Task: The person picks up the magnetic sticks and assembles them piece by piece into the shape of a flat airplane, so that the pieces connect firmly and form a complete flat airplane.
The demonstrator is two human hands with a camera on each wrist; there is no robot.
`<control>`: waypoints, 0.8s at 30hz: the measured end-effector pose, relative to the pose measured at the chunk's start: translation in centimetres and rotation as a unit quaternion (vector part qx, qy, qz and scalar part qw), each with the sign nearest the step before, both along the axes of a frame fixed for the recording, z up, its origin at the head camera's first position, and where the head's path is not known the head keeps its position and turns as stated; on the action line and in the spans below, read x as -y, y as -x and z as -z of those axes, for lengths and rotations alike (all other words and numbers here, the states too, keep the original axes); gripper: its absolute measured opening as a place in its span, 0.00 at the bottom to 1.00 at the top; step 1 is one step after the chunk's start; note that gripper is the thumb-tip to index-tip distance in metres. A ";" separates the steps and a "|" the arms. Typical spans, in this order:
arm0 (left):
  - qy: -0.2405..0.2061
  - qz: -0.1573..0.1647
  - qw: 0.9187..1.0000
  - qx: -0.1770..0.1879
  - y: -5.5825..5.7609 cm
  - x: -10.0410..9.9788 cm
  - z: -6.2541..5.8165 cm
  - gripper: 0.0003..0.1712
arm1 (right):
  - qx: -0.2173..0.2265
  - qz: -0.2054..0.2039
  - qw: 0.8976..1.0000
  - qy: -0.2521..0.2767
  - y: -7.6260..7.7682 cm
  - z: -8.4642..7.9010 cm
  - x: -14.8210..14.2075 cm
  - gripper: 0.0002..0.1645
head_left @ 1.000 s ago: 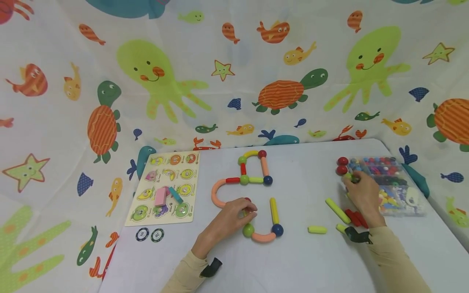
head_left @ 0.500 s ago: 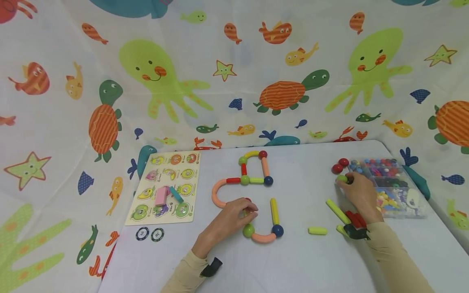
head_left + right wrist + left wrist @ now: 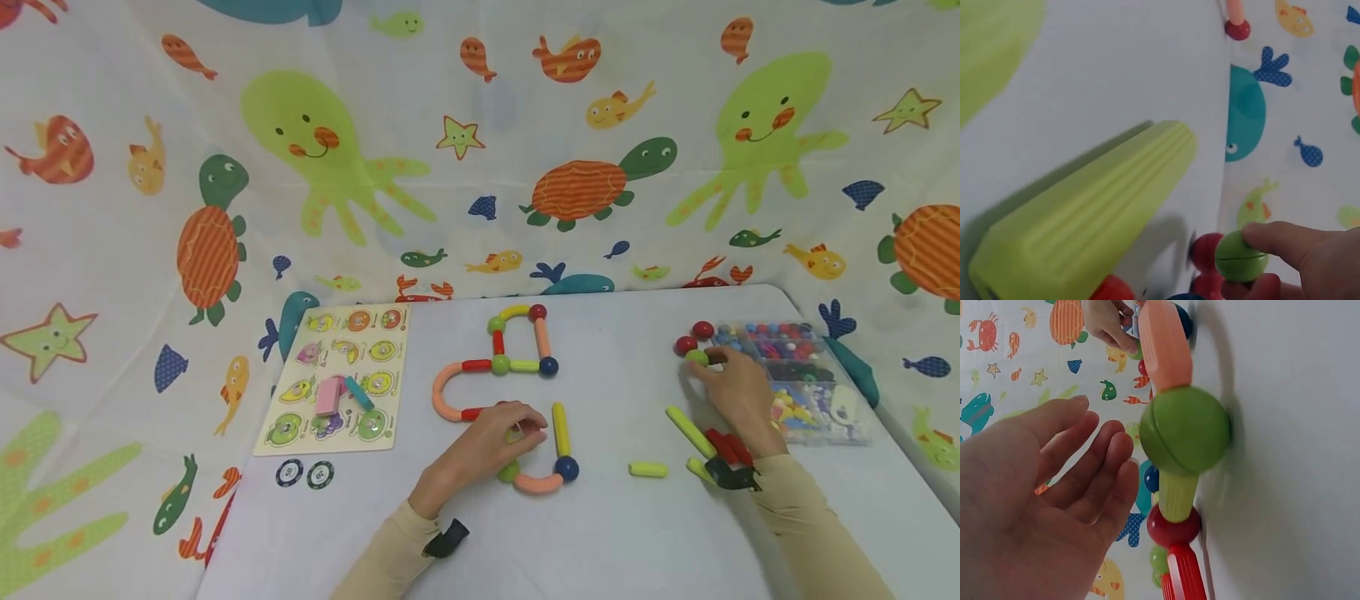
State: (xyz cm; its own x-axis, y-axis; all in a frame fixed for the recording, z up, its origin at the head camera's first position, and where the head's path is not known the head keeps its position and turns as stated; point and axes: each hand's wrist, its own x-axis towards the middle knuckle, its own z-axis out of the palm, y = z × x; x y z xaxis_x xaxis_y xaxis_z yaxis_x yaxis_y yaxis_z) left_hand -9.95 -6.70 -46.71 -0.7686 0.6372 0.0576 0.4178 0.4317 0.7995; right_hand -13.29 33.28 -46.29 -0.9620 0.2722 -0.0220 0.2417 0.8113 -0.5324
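My right hand (image 3: pixel 738 396) pinches a green ball (image 3: pixel 1240 257) between thumb and fingers, at the left edge of the bead box. Two red balls (image 3: pixel 686 346) sit right beside it. My left hand (image 3: pixel 491 446) hovers over the lower part of a shape laid from magnetic sticks and balls, its fingers loosely bent and holding nothing. Near those fingers in the left wrist view are a green ball (image 3: pixel 1185 430), a peach curved stick (image 3: pixel 1165 347), a short yellow-green stick (image 3: pixel 1177 497) and a red ball (image 3: pixel 1174 526). A yellow stick (image 3: pixel 561 429) rises from a blue ball (image 3: pixel 567 469).
Loose yellow-green sticks (image 3: pixel 648 470) and red sticks (image 3: pixel 727 447) lie by my right wrist. The clear compartment box (image 3: pixel 806 373) stands at the right. At left lie a fruit puzzle board (image 3: pixel 348 333) with two blocks on it and two round chips (image 3: pixel 320 475).
My right hand has drawn the green ball slightly left, out from the box's edge. One red ball has shifted left. My left hand has moved a little to the right over the shape.
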 end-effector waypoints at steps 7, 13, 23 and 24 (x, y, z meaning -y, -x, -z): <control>0.000 0.026 0.999 0.022 0.6 -1.8 0.4 0.14 | -0.039 -0.020 0.999 0.005 -0.1 -1.4 1.4 0.32; 0.019 0.036 0.999 0.027 1.1 -2.9 1.1 0.15 | -0.086 -0.068 0.993 0.033 -0.3 -2.0 3.7 0.29; 0.072 0.059 0.996 0.010 1.2 -3.6 1.6 0.18 | -0.058 -0.124 0.989 0.057 -0.2 -1.5 8.3 0.28; 0.072 0.061 0.995 0.010 1.2 -3.7 1.6 0.18 | -0.050 -0.130 0.988 0.062 -0.2 -1.4 8.8 0.28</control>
